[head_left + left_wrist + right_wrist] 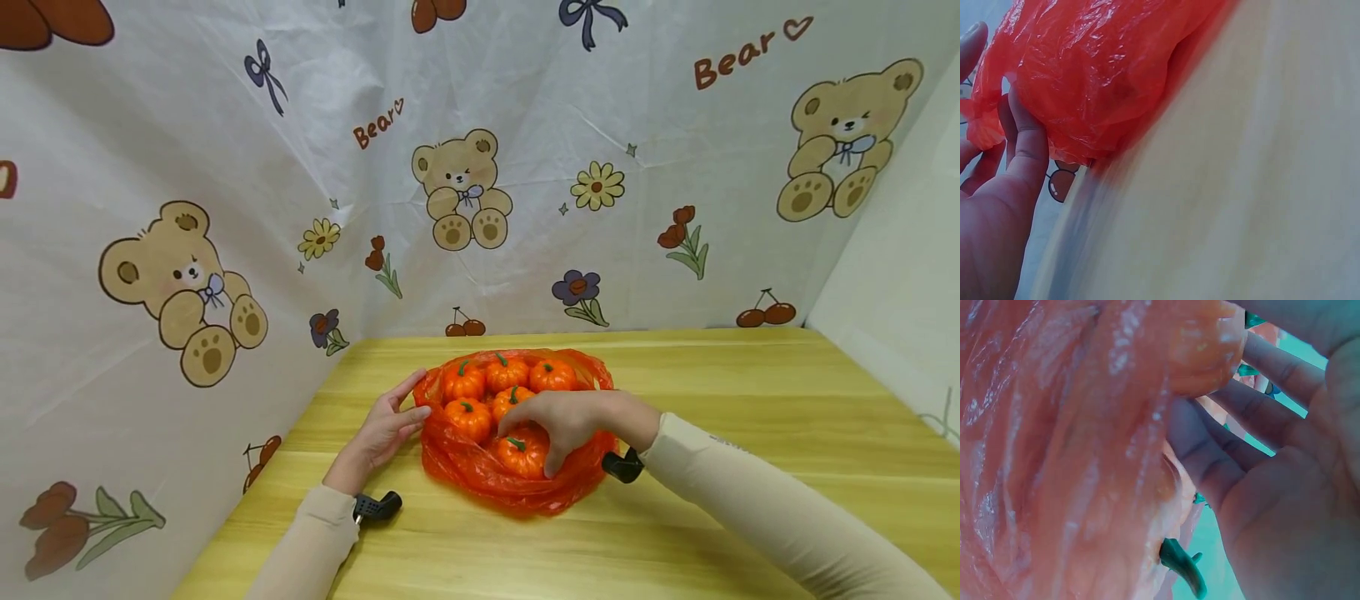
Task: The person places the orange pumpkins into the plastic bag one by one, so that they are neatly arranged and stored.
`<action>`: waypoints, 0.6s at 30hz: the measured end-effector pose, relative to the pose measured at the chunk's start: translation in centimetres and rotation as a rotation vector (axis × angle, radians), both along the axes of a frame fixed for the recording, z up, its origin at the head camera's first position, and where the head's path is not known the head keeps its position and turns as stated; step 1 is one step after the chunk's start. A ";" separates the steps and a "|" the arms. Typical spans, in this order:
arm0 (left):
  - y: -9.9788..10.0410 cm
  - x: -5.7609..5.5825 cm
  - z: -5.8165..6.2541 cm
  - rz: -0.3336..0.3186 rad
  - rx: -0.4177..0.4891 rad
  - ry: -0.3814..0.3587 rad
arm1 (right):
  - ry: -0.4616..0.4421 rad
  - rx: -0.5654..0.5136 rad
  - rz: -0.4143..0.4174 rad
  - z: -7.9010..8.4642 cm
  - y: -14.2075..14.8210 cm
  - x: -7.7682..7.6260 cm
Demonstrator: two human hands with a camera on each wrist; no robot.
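A thin red plastic bag (480,479) lies spread on the table, its mouth wide and facing up. Inside are several small orange pumpkins (553,375) with green stems. My right hand (573,417) reaches in from the right, fingers and thumb curled round the nearest pumpkin (519,457). In the right wrist view the fingers sit against that pumpkin (1204,356), partly veiled by bag film. At the bag's left rim my left hand (386,429) touches the plastic, its thumb and fingers spread and fairly straight. The left wrist view shows its fingers beside the crinkled bag (1097,69).
The wood-grain table (750,433) extends on both sides and in front of the bag. A white cloth with printed bears (461,192) hangs at the back and left. A pale wall (900,275) stands at the right. Each wrist carries a small black camera mount (378,506).
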State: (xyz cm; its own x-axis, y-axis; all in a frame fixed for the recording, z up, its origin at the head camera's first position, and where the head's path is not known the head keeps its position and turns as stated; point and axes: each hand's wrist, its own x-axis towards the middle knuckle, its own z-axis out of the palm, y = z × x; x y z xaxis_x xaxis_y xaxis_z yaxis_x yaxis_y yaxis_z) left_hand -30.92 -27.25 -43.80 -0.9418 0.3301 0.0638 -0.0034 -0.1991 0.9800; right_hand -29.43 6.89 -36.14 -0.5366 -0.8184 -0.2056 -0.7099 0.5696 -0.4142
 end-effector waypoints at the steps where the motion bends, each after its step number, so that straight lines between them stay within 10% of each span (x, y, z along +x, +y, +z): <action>1: 0.0 0.0 0.0 -0.002 -0.001 -0.001 | 0.000 -0.003 -0.002 0.0 0.0 0.0; 18: -0.3 -0.1 -0.5 0.002 -0.006 0.006 | -0.063 -0.126 -0.013 0.1 2.2 -0.6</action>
